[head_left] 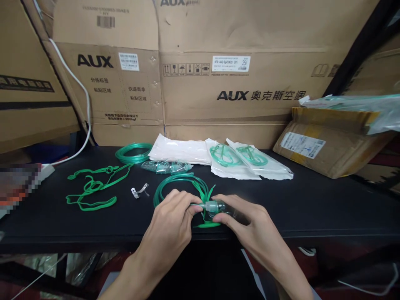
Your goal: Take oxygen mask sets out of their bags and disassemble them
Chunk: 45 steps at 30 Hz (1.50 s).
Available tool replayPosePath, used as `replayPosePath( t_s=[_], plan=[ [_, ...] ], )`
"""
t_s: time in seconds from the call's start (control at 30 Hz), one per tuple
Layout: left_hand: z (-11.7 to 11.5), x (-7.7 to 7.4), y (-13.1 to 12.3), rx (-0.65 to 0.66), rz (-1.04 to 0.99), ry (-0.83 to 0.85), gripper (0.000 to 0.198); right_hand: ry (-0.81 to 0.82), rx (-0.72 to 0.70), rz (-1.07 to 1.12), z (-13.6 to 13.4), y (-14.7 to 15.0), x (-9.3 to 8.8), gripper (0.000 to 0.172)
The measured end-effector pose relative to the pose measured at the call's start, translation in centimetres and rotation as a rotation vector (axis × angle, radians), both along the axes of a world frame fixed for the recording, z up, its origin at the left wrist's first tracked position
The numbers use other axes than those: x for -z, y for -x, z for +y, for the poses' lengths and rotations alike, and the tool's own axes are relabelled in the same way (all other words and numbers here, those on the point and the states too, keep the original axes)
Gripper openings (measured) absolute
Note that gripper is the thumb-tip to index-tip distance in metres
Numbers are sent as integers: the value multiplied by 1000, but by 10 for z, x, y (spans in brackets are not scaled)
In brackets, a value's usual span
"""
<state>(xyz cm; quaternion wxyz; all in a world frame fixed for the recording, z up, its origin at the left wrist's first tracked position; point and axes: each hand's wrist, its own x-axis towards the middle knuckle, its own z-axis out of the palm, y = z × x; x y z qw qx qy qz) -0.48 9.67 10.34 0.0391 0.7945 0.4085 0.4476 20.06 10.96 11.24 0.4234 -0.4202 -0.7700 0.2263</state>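
Note:
Near the front edge of the black table, my left hand point(171, 218) pinches the end of a coiled green tube point(181, 179). My right hand point(250, 214) grips a clear plastic mask point(223, 206) by its pale green connector point(212, 206). Tube end and connector meet between my fingertips; whether they are fully joined is hard to tell. Green elastic straps point(203, 193) lie around and under the connector. My right palm and fingers partly cover the mask, and my left hand hides part of the coil.
Behind are another green coil point(133, 153), clear plastic parts point(167, 167), white pouches point(181, 151) and packed tubing sets point(225, 160). Left lie loose green straps point(90, 189) and metal clips point(139, 190). A cardboard box point(315, 141) stands right; a white cable point(87, 108) hangs left.

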Motion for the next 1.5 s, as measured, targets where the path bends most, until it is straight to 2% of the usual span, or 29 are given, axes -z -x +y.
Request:
replayPosePath(
  t_s=[0.57, 0.77, 1.03, 1.5],
  plan=[
    [-2, -4, 7, 23, -11, 133, 11, -16, 23, -31, -2, -1, 2, 22],
    [0, -3, 4, -46, -45, 134, 11, -60, 63, -69, -2, 0, 2, 22],
    [-1, -1, 5, -8, -41, 80, 13, -9, -13, -37, -2, -1, -1, 23],
    [-2, -2, 2, -3, 21, 84, 21, 3, -19, -14, -3, -1, -1, 24]
  ],
)
